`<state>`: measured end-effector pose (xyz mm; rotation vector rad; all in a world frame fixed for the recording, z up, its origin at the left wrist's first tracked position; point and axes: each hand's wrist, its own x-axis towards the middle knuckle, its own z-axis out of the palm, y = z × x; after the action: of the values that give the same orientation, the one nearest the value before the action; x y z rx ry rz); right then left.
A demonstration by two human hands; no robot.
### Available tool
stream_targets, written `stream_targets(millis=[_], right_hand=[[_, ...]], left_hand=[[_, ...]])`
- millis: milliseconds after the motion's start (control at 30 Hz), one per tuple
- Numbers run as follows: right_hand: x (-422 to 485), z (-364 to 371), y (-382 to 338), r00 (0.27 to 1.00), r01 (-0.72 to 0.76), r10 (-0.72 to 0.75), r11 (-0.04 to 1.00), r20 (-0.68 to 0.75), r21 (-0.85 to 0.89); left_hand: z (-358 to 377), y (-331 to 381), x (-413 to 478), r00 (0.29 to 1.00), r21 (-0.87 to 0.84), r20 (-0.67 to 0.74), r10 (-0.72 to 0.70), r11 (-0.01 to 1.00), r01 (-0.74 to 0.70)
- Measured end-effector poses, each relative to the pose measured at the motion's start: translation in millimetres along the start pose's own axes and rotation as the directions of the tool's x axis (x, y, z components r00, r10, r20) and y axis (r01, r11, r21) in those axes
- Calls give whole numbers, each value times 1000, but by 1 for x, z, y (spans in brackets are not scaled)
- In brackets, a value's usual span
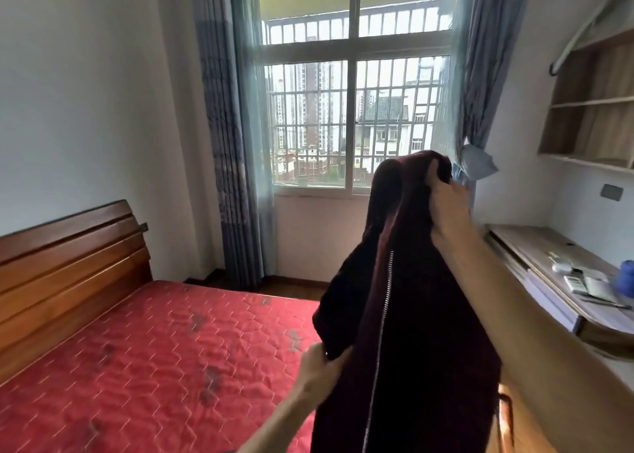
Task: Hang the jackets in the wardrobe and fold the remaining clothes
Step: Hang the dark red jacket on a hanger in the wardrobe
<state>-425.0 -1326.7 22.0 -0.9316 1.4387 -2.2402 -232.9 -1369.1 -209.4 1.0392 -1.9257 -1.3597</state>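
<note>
A dark maroon jacket with a silver zip hangs in the air in front of me, right of centre. My right hand grips its top, near the collar, held up at window height. Lower down, my left hand pinches the jacket's left edge, above the mattress corner. The jacket's lower part runs out of the frame. No hanger and no wardrobe are visible.
A bed with a bare red quilted mattress and wooden headboard fills the left. A barred window with blue curtains is straight ahead. At the right stand a wooden desk with small items and wall shelves.
</note>
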Motion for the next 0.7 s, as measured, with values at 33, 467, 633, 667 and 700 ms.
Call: stream_targets(millis=[33, 467, 633, 667, 700], right_hand=[[2, -6, 1, 1000, -10, 10, 1000, 0, -10], [17, -91, 106, 962, -206, 272, 773, 20, -600], [-2, -82, 139, 925, -285, 370, 819, 80, -498], [-5, -77, 143, 927, -274, 361, 833, 98, -480], [-10, -73, 149, 936, -245, 338, 826, 99, -508]], left_hand=[[6, 6, 3, 995, -5, -78, 60, 998, -60], [-31, 129, 56, 923, -185, -312, 226, 938, -293], [-60, 168, 51, 907, -288, -369, 201, 904, -317], [-68, 172, 50, 902, -282, -378, 207, 903, -325], [-76, 175, 50, 898, -273, -383, 218, 901, -336]])
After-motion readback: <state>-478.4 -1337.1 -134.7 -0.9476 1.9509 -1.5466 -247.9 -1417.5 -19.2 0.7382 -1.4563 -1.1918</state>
